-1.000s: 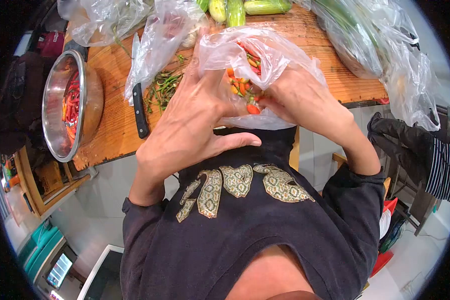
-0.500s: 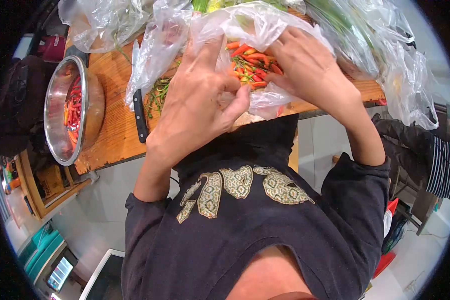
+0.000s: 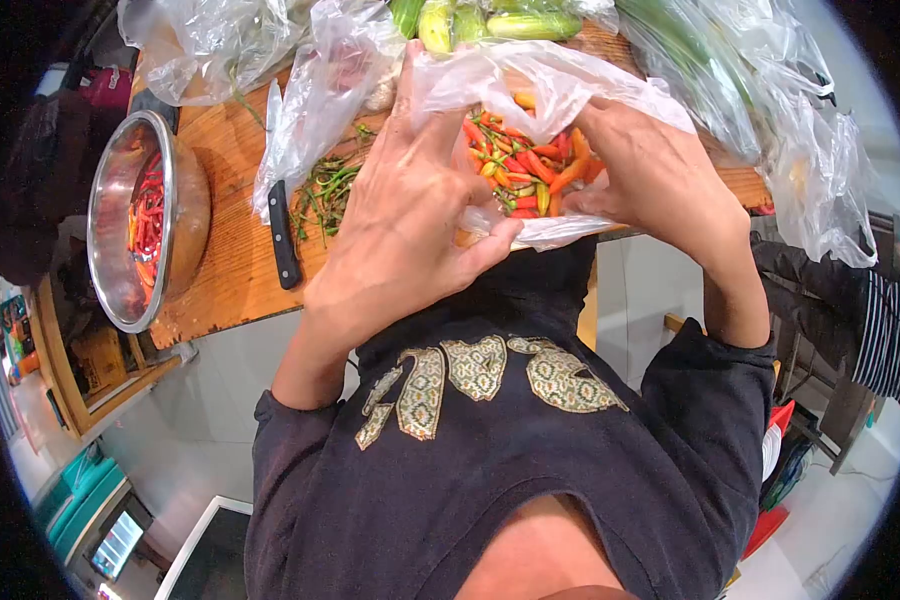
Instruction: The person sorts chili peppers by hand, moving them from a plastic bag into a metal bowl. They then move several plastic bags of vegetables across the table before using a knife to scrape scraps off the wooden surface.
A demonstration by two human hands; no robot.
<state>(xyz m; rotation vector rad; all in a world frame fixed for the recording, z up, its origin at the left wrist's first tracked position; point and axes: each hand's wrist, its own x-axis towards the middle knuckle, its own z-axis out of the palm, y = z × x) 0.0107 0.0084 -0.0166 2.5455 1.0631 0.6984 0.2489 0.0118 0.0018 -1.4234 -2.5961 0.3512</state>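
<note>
Between my hands lies a clear plastic bag (image 3: 560, 70) with its mouth spread wide, showing red, orange and green chillies (image 3: 530, 165) inside. My left hand (image 3: 400, 190) grips the bag's left side, with its thumb near the front edge and its index finger stretched forward. On the right side of the bag, my right hand (image 3: 655, 175) is curled round the plastic, its fingertips partly hidden beside the chillies. A heap of green stems (image 3: 328, 190) lies on the table just left of my left hand.
A metal bowl (image 3: 175, 215) with red chillies stands on the wooden table (image 3: 235, 150) at the left. A black-handled knife (image 3: 282, 235) lies near it. Cucumbers (image 3: 530, 27), plastic bags and long green leaves (image 3: 685, 55) are along the back.
The bag's mouth has opened wider and more chillies show. My right hand has moved slightly down and right; my left hand has shifted a little to the right.
</note>
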